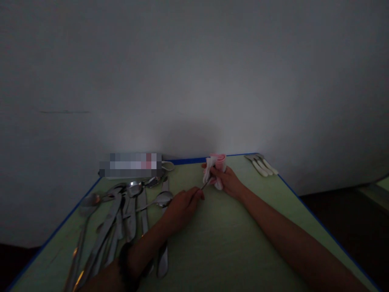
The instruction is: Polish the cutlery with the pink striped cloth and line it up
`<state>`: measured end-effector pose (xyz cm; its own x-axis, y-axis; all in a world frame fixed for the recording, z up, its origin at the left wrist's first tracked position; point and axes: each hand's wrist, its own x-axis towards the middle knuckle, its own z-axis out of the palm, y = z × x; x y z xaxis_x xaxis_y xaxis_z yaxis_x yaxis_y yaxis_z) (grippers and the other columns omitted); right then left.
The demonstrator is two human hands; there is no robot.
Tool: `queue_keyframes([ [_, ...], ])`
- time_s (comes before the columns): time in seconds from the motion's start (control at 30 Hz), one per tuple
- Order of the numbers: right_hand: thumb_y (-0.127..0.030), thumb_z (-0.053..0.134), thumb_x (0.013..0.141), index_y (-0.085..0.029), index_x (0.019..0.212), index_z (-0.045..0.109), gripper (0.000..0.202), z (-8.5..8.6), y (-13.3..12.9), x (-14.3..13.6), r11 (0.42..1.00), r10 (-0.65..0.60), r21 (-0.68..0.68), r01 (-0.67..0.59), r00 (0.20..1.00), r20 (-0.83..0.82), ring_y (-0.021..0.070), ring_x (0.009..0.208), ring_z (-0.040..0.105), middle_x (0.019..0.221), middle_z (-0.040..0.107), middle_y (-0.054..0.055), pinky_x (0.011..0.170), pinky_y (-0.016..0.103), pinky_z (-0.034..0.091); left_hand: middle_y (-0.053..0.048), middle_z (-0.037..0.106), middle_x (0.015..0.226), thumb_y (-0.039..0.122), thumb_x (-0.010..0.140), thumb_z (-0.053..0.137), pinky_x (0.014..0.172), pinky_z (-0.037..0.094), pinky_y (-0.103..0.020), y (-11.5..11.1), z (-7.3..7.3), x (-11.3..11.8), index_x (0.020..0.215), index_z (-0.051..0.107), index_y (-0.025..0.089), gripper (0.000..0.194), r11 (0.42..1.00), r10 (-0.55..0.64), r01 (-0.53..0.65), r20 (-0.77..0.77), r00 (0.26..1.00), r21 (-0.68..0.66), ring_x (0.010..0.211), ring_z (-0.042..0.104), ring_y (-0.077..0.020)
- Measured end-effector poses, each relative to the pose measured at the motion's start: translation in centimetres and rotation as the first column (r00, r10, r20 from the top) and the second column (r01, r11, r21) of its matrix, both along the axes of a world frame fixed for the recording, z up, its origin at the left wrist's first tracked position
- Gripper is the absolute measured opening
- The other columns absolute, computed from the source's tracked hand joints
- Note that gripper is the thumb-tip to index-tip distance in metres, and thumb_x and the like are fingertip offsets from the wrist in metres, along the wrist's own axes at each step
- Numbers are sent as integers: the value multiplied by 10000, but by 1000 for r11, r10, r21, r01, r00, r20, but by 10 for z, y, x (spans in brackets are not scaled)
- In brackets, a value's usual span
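Note:
My left hand (184, 205) is closed around one end of a thin metal utensil (206, 185), whose kind I cannot make out. The other end runs into a pink and white cloth (220, 163). My right hand (228, 180) is closed on that cloth, which is bunched around the utensil's far end and hides it. Just left of my left hand lies a shiny spoon (164, 197), resting across a table knife (163, 259) that my forearm partly covers.
A pile of metal cutlery (114, 215) covers the table's left side, with a ladle (133, 188) among it. A blurred-out box (130, 165) stands behind. Several white-handled utensils (261, 165) lie at the back right. The green table (219, 247) meets a pale wall (194, 81).

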<state>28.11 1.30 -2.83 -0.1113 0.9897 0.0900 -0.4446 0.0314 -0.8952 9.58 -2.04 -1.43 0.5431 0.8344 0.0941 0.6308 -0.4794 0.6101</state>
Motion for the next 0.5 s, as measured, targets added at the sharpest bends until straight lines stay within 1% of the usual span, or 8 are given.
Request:
queue_keyframes([
  [0.07, -289, 673, 666, -156, 859, 645, 236, 0, 4, -1, 996, -70, -56, 65, 993, -94, 130, 642, 582, 748, 670, 16, 557, 238, 459, -26, 636, 761, 352, 915, 256, 693, 398, -274, 0, 3, 1, 868, 605, 205, 381, 999, 32, -32, 12, 999, -28, 741, 591, -194],
  [0.17, -286, 598, 685, -181, 811, 617, 165, -2, 12, -1, 970, -227, -146, 194, 938, -263, 141, 675, 584, 750, 657, -7, 593, 262, 484, -1, 590, 646, 377, 908, 250, 613, 385, -251, 0, 8, 2, 864, 612, 191, 409, 995, 73, -68, 54, 996, -75, 626, 558, -174],
  [0.23, -286, 553, 703, -203, 839, 599, 166, -5, 16, -2, 937, -345, -163, 309, 894, -288, 143, 712, 585, 773, 650, -20, 640, 272, 488, 16, 541, 580, 397, 898, 261, 566, 368, -239, 0, 10, 2, 854, 619, 186, 418, 991, 88, -79, 82, 993, -109, 566, 524, -164],
  [0.27, -284, 548, 709, -215, 861, 591, 172, -6, 17, -3, 910, -414, -146, 388, 873, -258, 140, 732, 583, 786, 647, -29, 673, 273, 486, 23, 516, 555, 404, 893, 269, 545, 359, -235, 1, 10, 3, 845, 623, 184, 420, 988, 93, -80, 91, 992, -129, 544, 508, -160],
  [0.33, -278, 561, 717, -237, 908, 584, 196, -6, 14, -6, 857, -513, -34, 514, 847, -143, 137, 798, 579, 842, 646, -41, 757, 273, 467, 32, 473, 521, 414, 883, 284, 510, 337, -227, 1, 10, 3, 823, 630, 180, 421, 982, 105, -86, 106, 989, -167, 509, 478, -152],
  [0.37, -278, 568, 722, -244, 937, 586, 219, -5, 11, -7, 851, -518, 60, 522, 852, -68, 141, 854, 576, 896, 648, -40, 810, 280, 449, 35, 458, 512, 419, 881, 288, 499, 327, -225, 2, 10, 3, 815, 630, 178, 423, 979, 116, -93, 118, 986, -183, 498, 467, -149],
  [0.43, -291, 556, 747, -245, 991, 604, 253, -1, 3, -9, 872, -455, 253, 419, 884, 104, 160, 1005, 546, 1038, 636, -20, 929, 303, 382, 39, 444, 510, 423, 880, 288, 487, 316, -223, 3, 8, 2, 812, 626, 174, 425, 971, 143, -110, 152, 978, -211, 489, 450, -144],
  [0.5, -324, 499, 802, -240, 991, 637, 249, 4, -4, -9, 876, -404, 382, 294, 880, 249, 173, 1141, 482, 1157, 600, -1, 1016, 315, 293, 44, 434, 513, 421, 881, 287, 486, 313, -221, 4, 7, 1, 813, 618, 171, 421, 965, 164, -118, 190, 968, -233, 488, 439, -139],
])
